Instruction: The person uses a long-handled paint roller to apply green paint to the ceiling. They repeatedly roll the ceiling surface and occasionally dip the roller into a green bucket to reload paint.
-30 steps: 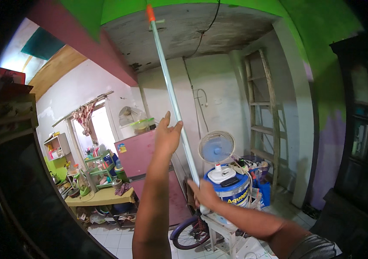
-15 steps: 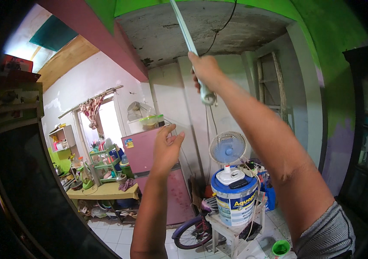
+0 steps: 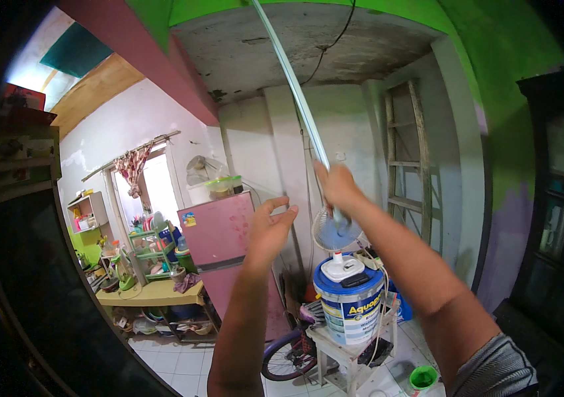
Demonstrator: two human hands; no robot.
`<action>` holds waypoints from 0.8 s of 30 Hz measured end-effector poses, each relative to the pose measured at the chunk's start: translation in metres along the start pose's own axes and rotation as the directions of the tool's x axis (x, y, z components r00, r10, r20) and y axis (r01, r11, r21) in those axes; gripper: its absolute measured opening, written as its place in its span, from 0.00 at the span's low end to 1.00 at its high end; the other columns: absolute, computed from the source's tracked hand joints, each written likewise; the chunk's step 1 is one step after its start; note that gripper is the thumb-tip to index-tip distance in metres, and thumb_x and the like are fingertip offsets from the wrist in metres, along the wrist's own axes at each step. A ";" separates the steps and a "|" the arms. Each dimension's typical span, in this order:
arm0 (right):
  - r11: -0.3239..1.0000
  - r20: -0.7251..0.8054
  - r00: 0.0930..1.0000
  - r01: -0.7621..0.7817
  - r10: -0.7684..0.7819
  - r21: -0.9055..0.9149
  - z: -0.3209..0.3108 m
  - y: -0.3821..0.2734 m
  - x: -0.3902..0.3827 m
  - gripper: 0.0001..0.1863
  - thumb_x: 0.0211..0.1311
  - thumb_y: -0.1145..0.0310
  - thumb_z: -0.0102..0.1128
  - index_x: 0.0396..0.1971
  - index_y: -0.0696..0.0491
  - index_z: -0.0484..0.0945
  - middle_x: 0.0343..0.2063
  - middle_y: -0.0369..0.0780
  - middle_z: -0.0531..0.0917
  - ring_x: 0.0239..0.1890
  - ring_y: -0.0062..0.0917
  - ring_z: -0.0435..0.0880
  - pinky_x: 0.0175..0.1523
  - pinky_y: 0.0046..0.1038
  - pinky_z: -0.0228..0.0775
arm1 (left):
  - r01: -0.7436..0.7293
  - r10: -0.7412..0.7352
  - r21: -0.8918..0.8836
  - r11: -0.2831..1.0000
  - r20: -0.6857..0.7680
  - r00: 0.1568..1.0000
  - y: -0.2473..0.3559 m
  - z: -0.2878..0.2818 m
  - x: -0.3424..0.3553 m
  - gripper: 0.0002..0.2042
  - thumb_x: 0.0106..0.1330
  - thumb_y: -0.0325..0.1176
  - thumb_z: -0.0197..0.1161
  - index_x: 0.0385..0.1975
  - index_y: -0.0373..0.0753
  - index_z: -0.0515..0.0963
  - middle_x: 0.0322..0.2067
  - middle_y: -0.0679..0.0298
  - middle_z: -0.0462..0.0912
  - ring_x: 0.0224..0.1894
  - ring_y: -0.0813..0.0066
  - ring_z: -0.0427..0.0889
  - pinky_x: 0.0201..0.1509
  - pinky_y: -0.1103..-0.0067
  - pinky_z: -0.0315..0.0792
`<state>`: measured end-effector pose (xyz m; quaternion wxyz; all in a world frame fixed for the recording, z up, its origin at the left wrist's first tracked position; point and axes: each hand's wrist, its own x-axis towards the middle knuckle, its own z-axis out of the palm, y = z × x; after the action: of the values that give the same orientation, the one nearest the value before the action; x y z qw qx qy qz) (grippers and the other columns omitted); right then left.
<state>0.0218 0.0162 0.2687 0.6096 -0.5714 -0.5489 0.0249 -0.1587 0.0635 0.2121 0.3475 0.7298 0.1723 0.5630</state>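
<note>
A long pale pole (image 3: 295, 86) slants up and to the left, its top running out of view at the upper edge. My right hand (image 3: 340, 188) is wrapped round it near its lower end, which shows in front of a fan (image 3: 323, 231). My left hand (image 3: 272, 228) is raised in front of the pink fridge (image 3: 212, 231), holding nothing, with thumb and fingers apart. A large white and blue paint bucket (image 3: 348, 311) stands below my right hand on a worn white stool (image 3: 335, 354), with a white container (image 3: 343, 268) on its lid.
A wooden ladder (image 3: 421, 152) leans in the alcove at the right. A cable (image 3: 339, 36) hangs from the stained ceiling (image 3: 242, 46). On the tiled floor stand a small green-lined bucket (image 3: 423, 377) and a bicycle wheel (image 3: 288, 360). Dark cabinets rise on both sides.
My right hand has come down with the pole, so the pole's lower end now sits in front of the fan. My left hand has shifted slightly right and remains empty.
</note>
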 end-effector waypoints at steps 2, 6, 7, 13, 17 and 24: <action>0.976 -0.083 0.993 0.064 -0.083 -0.209 -0.005 0.063 -0.035 0.34 0.70 0.45 0.46 0.25 0.67 0.76 0.16 0.54 0.78 0.19 0.44 0.83 0.29 0.42 0.74 | 0.047 -0.048 0.004 0.999 0.074 0.996 0.014 0.020 -0.005 0.22 0.66 0.37 0.66 0.54 0.30 0.74 0.48 0.51 0.79 0.40 0.70 0.81 0.45 0.78 0.78; 0.980 -0.044 0.991 -0.130 0.124 -0.151 -0.007 0.131 -0.136 0.31 0.70 0.47 0.49 0.35 0.67 0.76 0.24 0.58 0.80 0.31 0.51 0.83 0.39 0.45 0.73 | 0.023 -0.022 -0.007 1.000 0.099 0.995 0.011 0.032 -0.011 0.22 0.66 0.37 0.66 0.54 0.30 0.74 0.43 0.51 0.81 0.40 0.70 0.82 0.45 0.78 0.77; 0.977 -0.050 0.990 -0.135 0.129 -0.162 -0.008 0.155 -0.158 0.29 0.70 0.48 0.50 0.36 0.67 0.76 0.25 0.58 0.81 0.33 0.51 0.83 0.39 0.45 0.72 | 0.033 -0.031 -0.016 0.999 0.099 0.995 0.015 0.036 -0.015 0.22 0.65 0.37 0.66 0.54 0.30 0.74 0.42 0.50 0.82 0.41 0.69 0.82 0.45 0.78 0.76; 0.931 0.009 0.946 -0.318 0.325 -0.180 -0.041 0.196 -0.310 0.25 0.71 0.53 0.52 0.40 0.66 0.74 0.26 0.56 0.82 0.31 0.48 0.84 0.38 0.42 0.74 | 0.024 -0.005 -0.146 0.989 0.127 0.992 0.000 0.061 -0.016 0.23 0.68 0.42 0.63 0.54 0.30 0.74 0.44 0.52 0.81 0.42 0.67 0.81 0.45 0.75 0.75; 0.829 0.059 0.833 -0.537 0.551 -0.158 -0.059 0.223 -0.403 0.24 0.69 0.52 0.55 0.33 0.64 0.76 0.18 0.50 0.80 0.24 0.38 0.84 0.31 0.39 0.74 | 0.177 -0.094 -0.321 0.931 0.256 0.962 0.011 0.090 -0.021 0.29 0.72 0.51 0.56 0.58 0.28 0.66 0.52 0.52 0.74 0.49 0.61 0.79 0.48 0.69 0.78; 0.872 -0.090 0.950 -0.310 0.299 -0.379 -0.108 0.261 -0.534 0.24 0.63 0.49 0.61 0.33 0.60 0.76 0.17 0.42 0.80 0.21 0.31 0.80 0.29 0.34 0.73 | 0.288 0.049 -0.654 0.699 0.446 0.894 0.041 0.160 -0.022 0.25 0.75 0.47 0.50 0.59 0.33 0.60 0.49 0.46 0.75 0.44 0.54 0.82 0.48 0.61 0.80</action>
<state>0.0408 -0.3170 -0.2349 0.4803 -0.7603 -0.4373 0.0033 -0.0209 -0.0289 0.2053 0.6654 0.6331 -0.0890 0.3853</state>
